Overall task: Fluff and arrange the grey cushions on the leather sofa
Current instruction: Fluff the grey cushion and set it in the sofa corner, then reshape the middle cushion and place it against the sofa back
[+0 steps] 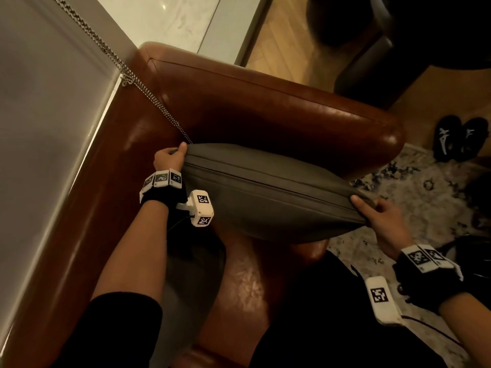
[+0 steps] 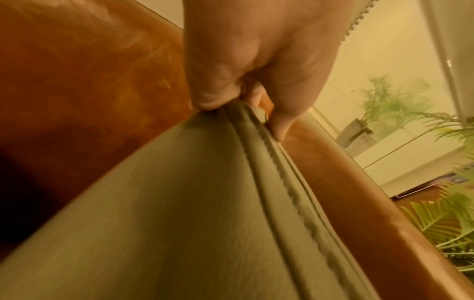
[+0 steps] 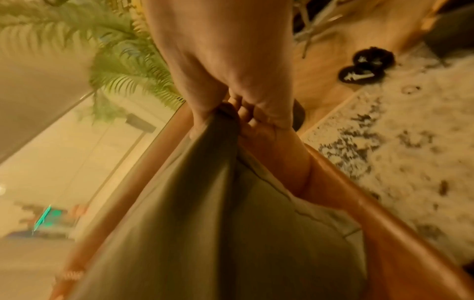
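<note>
we're holding grey cushion (image 1: 265, 192) between both hands over leather sofa (image 1: 265, 110) seat | left hand (image 1: 170, 158) pinching its far-left corner | right hand (image 1: 380, 216) gripping its right corner

The right hand (image 3: 231, 67) pinches the grey cushion's (image 3: 205, 213) corner above the sofa (image 3: 384, 233).

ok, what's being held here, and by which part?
The grey cushion, by its two upper corners: left hand pinches one, right hand the other.
</note>
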The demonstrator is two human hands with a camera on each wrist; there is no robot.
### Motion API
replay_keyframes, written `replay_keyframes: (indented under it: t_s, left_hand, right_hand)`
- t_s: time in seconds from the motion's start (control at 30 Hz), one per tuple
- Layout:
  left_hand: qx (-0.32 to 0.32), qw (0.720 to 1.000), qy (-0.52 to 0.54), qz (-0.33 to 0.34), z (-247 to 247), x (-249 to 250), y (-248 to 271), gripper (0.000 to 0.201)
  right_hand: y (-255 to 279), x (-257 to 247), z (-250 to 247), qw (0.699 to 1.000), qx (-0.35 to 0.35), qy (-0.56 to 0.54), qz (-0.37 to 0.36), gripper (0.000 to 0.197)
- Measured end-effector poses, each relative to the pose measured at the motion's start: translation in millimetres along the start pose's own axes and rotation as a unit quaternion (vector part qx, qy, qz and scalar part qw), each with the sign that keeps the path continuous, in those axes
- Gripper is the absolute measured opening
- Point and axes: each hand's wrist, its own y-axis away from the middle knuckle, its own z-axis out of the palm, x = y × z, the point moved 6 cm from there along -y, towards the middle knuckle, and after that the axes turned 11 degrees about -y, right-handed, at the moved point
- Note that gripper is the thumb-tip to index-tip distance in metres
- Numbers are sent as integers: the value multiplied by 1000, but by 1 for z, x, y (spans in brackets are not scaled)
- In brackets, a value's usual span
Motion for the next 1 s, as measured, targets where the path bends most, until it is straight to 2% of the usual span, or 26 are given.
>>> replay_keyframes:
  t_s: [0.07,0.13,0.2,0.27,0.3,0.37,0.43,0.57,0.67,0.8,0.87,1.0]
  left_hand:
    - [-17,999,24,-26,1,-1,-2,41]
    - [-33,999,-11,-20,2,-2,-4,47]
    - [-34,998,-49,-24,2,-9,-8,50]
    - [-42,998,-42,-29,2,-16,-13,48]
    - [-44,998,-26,-29,1,-18,-15,46]
    - [-27,999,11,-29,2,-20,-17,43]
    - [5,999,18,-27,5,-18,-15,39]
    - [29,999,17,-5,18,-9,-1,38]
    - [21,1000,7,-1,22,-14,-3,42]
    - [45,999,21,21,15,-21,5,42]
    - [56,997,41,38,11,-26,16,41]
    - [94,988,82,86,-4,-47,53,41]
  right_hand:
    - [2,0,3,998,-32,-42,42,74]
    - [5,7,11,984,-110,-56,127,66]
    - [8,10,19,977,-131,-58,158,51]
    - [7,7,21,987,-94,-55,120,30]
    - [5,3,19,992,-77,-54,88,26]
    - [2,-2,15,996,-61,-57,37,33]
    - [-1,-4,14,998,-50,-48,1,32]
    - [-17,6,8,998,14,50,-32,32]
    - [-17,2,8,984,-7,173,-47,41]
    - [-12,-8,17,949,-63,307,-39,48]
    - [-12,-9,20,933,-95,347,-30,52]
    - [-12,-4,21,910,-150,385,-23,43]
